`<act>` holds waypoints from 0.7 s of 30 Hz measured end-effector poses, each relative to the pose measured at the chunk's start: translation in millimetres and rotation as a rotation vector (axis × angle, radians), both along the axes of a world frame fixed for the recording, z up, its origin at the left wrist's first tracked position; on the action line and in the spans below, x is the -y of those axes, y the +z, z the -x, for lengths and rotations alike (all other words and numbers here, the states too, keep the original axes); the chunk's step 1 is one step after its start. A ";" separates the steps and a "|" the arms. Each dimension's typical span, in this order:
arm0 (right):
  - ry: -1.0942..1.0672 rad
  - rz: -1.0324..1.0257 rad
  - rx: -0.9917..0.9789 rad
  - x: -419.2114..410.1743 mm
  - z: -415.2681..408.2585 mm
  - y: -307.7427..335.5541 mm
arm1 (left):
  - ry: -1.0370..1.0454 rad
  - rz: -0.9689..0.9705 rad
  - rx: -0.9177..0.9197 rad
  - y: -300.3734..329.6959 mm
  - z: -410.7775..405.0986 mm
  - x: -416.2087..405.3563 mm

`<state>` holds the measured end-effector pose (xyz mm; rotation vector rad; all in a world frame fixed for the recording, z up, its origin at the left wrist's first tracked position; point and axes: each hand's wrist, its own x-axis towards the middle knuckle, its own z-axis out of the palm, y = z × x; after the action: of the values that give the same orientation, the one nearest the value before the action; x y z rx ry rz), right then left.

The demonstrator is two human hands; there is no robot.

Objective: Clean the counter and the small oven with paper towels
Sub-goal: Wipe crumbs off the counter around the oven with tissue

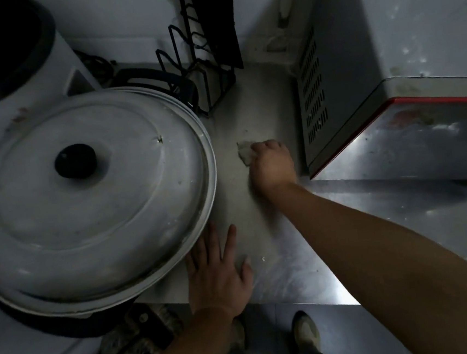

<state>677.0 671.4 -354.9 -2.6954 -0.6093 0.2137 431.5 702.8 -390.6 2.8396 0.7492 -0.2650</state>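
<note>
While right hand [272, 165] wipes, steel counter [278, 272] gleams dimly.

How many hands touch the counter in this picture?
2. The left hand lies flat on the counter beside the big lid. The right hand presses a paper towel near the small oven.

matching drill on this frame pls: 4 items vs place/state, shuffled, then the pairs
Things:
1. crumpled grey-white paper towel
2. left hand
3. big round metal pot lid with black knob
4. small grey oven with red-trimmed open door

Places/states:
A. flat on the steel counter, fingers spread, beside the lid's rim
B. right of the wiping hand, vented side facing it
C. left part of the frame, covering a pot
D. gripped by the right hand on the counter

Pairs: 1-D, 2-A, 3-C, 4-B
</note>
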 end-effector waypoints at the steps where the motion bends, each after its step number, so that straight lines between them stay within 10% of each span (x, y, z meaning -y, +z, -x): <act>1: 0.021 0.040 0.013 -2.8 1.0 -4.1 | 0.002 0.004 0.001 -0.1 0.3 0.3; 11: 0.478 0.028 0.074 66.6 83.7 -6.7 | -0.018 0.030 -0.016 2.6 -1.9 -1.1; 21: 0.244 -0.016 0.092 130.7 89.3 11.3 | 0.001 0.062 -0.010 6.4 -3.2 -2.1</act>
<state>587.7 540.6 -343.7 -2.6227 -0.9638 0.1469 434.7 705.0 -384.2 2.7818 0.7318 -0.2975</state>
